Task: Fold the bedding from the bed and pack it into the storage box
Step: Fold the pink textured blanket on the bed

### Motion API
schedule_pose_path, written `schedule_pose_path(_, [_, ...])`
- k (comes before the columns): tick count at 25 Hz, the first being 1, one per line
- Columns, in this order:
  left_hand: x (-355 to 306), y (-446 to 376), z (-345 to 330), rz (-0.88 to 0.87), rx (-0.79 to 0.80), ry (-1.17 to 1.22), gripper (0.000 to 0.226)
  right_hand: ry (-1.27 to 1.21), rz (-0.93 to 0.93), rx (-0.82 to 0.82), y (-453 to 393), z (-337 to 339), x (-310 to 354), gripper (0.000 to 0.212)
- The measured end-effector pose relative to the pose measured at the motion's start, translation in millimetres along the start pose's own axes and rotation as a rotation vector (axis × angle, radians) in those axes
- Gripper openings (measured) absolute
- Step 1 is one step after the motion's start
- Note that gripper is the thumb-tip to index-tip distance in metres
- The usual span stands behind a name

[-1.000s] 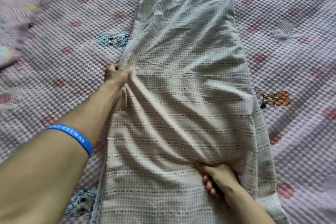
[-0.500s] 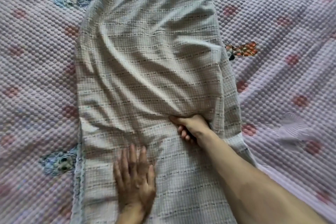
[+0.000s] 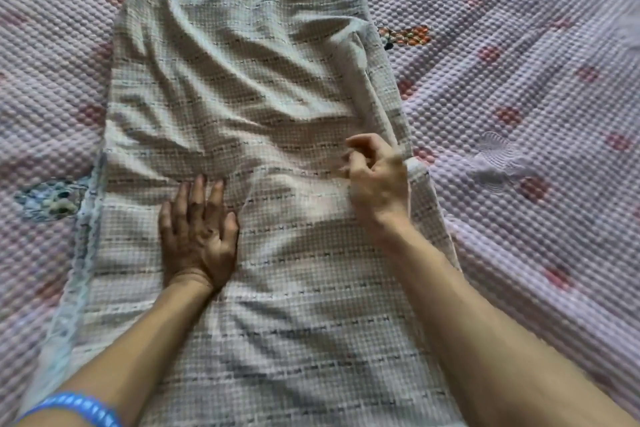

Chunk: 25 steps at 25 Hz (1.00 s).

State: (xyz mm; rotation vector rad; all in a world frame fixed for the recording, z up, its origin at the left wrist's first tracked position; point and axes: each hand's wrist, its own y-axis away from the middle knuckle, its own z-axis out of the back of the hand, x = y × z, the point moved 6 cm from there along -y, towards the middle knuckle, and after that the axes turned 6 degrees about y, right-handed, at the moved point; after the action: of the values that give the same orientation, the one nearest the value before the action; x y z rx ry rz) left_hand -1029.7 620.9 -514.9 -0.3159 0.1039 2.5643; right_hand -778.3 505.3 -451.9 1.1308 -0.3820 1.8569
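Bedding point(image 3: 249, 87) lies along the middle of the bed point(image 3: 519, 97), as a long folded strip that runs from the near edge of the bed away toward the far side. It is a pale checked blanket with thin dark stitched lines across it. The far half has many soft wrinkles, and the near half is flatter. On its left edge a narrow lace trim point(image 3: 81, 263) shows. On its right edge a lower layer sticks out a little from under the upper one.

The left hand point(image 3: 199, 236) rests flat on the blanket, palm down, near the left side of the strip. Its fingers point(image 3: 195, 194) are straight and a little spread, and they press the cloth; they hold nothing. On the left forearm there is a blue wristband point(image 3: 76, 406), close to the bottom corner of the view.

The right hand point(image 3: 375, 177) is at the right side of the strip, just beside the folded edge. Its fingers point(image 3: 356, 146) are loosely curled and blurred, so I cannot tell if they pinch the cloth or are free.

The bed has a pink quilted cover with red dots and small cartoon pictures, one point(image 3: 405, 36) just beside the right edge of the blanket and one point(image 3: 52, 199) beside the left edge.
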Motion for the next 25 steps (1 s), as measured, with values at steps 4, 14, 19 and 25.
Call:
schedule_pose_path(4, [-11.7, 42.7, 2.6, 0.216, 0.147, 0.061, 0.058, 0.621, -0.011, -0.211, 36.3, 79.7, -51.8, 0.019])
schedule_pose_path(14, [-56.5, 175.1, 16.5, 0.205, 0.520, 0.068, 0.062, 0.533, -0.043, -0.015, 85.4, 105.5, -78.2, 0.057])
schedule_pose_path(19, [-64.0, 210.5, 19.7, 0.099, 0.566, 0.192, 0.072, 0.485, -0.058, 0.285, 141.7, 96.1, -96.2, 0.040])
schedule_pose_path(25, [-79.8, 273.6, 37.1, 0.024, 0.564, 0.248, 0.079, 0.791, 0.292, 0.311, 250.5, 113.7, -102.1, 0.043])
